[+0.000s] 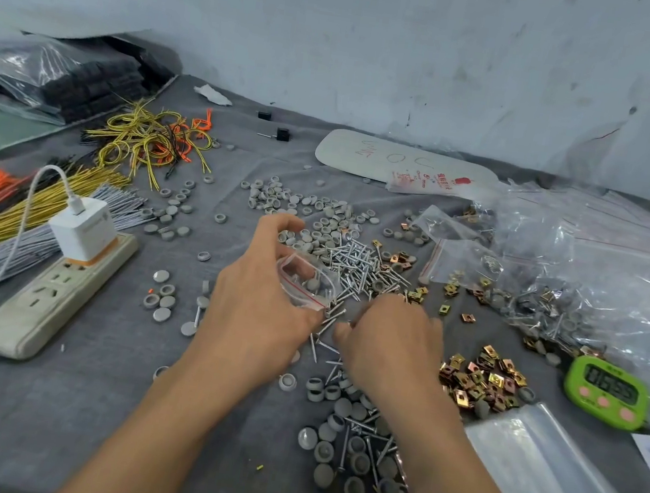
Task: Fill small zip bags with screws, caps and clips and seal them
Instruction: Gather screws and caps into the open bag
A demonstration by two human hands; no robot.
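Small zip bag [306, 281]: part-filled, was pinched open in the left hand [260, 308] just above the screws [362, 264]; right hand [388, 347] curled knuckles-up beside it, grasp not discernible; mouth was best kept wide and level for loading.

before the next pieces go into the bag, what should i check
1. The zip bag is gripped by the left hand: ok.
2. Bag mouth open: ok, its red zip strip looks parted.
3. The right hand holds screws: cannot tell, its curled fingers hide the palm.
4. Loose screws lie right beside the bag: ok.
5. Grey caps inside the bag: ok, at least one shows through the plastic.
6. Gold clips inside the bag: cannot tell; a pile lies to the right of the right hand.
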